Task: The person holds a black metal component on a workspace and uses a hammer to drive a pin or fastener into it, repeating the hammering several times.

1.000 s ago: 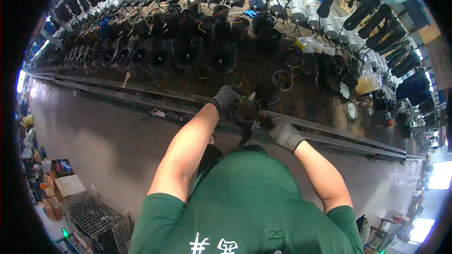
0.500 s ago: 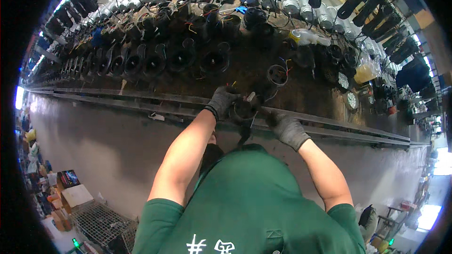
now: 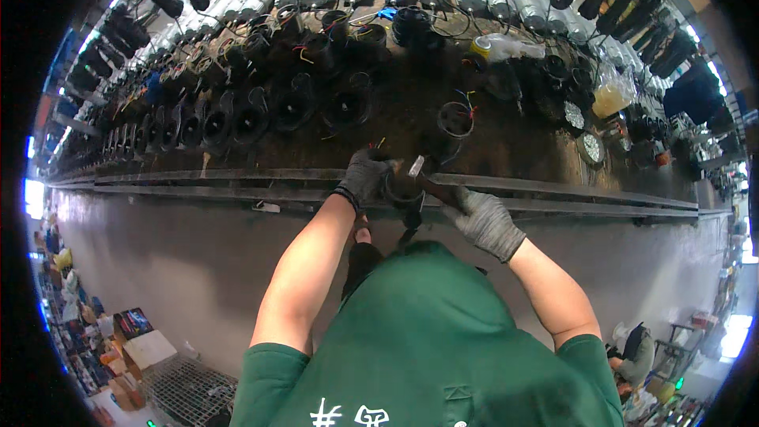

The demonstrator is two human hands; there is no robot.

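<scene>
The gray-gloved right hand clamps its fingers on a dark-handled, hammer-like tool; the gray-gloved left hand, finger grip unclear, has a black round housing just right. A stray blow could bruise those fingers; loose support could drop the housing off the dark-brown desk beyond.

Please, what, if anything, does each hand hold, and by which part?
The right hand holds a hammer-like tool by its dark handle; the left hand is at a dark round part, its hold unclear.
</scene>
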